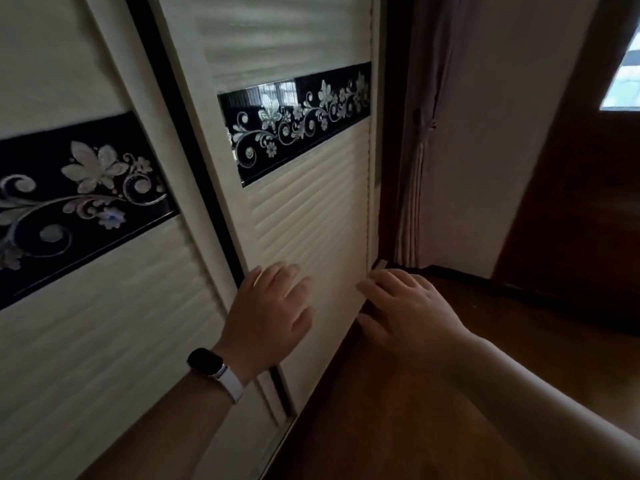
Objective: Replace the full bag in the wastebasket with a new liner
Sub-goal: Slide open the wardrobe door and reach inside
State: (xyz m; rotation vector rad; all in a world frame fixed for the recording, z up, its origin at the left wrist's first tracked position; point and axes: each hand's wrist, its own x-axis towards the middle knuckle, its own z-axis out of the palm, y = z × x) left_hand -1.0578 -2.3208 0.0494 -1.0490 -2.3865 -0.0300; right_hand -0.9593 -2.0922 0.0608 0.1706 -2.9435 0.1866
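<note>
No wastebasket, bag or liner is in view. A cream sliding wardrobe door (pixel 311 209) with ribbed panels and a black floral band fills the middle of the frame. My left hand (pixel 272 308), with a dark watch on a white strap at the wrist, presses flat on the lower part of this door with straight, spread fingers. My right hand (pixel 405 303) lies at the door's right edge, fingers extended along it and fingertips touching the edge. Neither hand holds anything.
A second sliding door (pixel 86 271) with the same floral band overlaps on the left. A tied-back curtain (pixel 420 150) hangs to the right of the wardrobe. Dark wooden floor (pixel 433 410) runs below, with a brown wooden door (pixel 588 202) and a window at far right.
</note>
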